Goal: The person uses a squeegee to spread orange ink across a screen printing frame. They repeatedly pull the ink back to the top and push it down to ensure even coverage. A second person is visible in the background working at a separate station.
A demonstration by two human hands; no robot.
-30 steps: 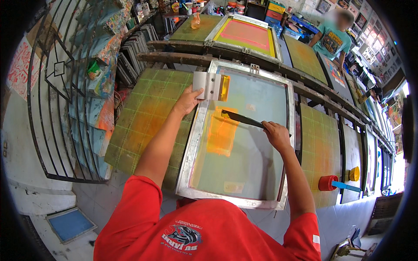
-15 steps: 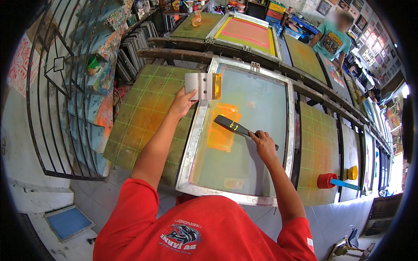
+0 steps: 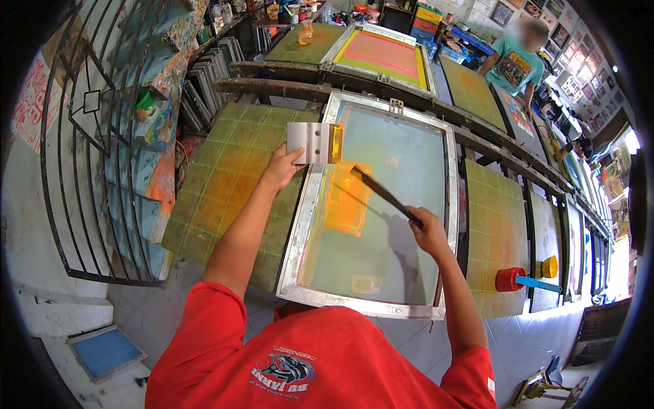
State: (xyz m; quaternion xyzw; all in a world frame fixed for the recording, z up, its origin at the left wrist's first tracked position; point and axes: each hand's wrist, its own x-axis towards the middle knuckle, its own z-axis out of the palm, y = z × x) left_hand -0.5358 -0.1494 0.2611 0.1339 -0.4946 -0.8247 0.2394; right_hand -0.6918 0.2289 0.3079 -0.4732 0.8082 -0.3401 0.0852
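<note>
A metal-framed printing screen (image 3: 298, 259) lies in front of me on the bench, with a patch of wet orange ink (image 3: 344, 215) left of its middle. My left hand (image 3: 278, 169) grips a squeegee (image 3: 306, 143) by its silver metal holder, over the screen's left rail. Its blade edge, on the right, carries yellow-orange ink. In my right hand (image 3: 429, 230) is a dark, long spatula (image 3: 385, 191), slanting up to the left. The spatula's tip is over the top of the ink patch; whether it touches the mesh I cannot tell.
Olive printing boards (image 3: 218, 184) with green grid lines flank the screen. A red cup (image 3: 509, 279) with a blue stick and a yellow cup (image 3: 550, 267) stand at right. Dark rails (image 3: 272, 88) cross behind. A person (image 3: 519, 65) in a teal shirt stands at far right.
My right hand has moved right and turned the spatula from its broad face to its narrow edge. My left hand has come slightly lower with the squeegee.
</note>
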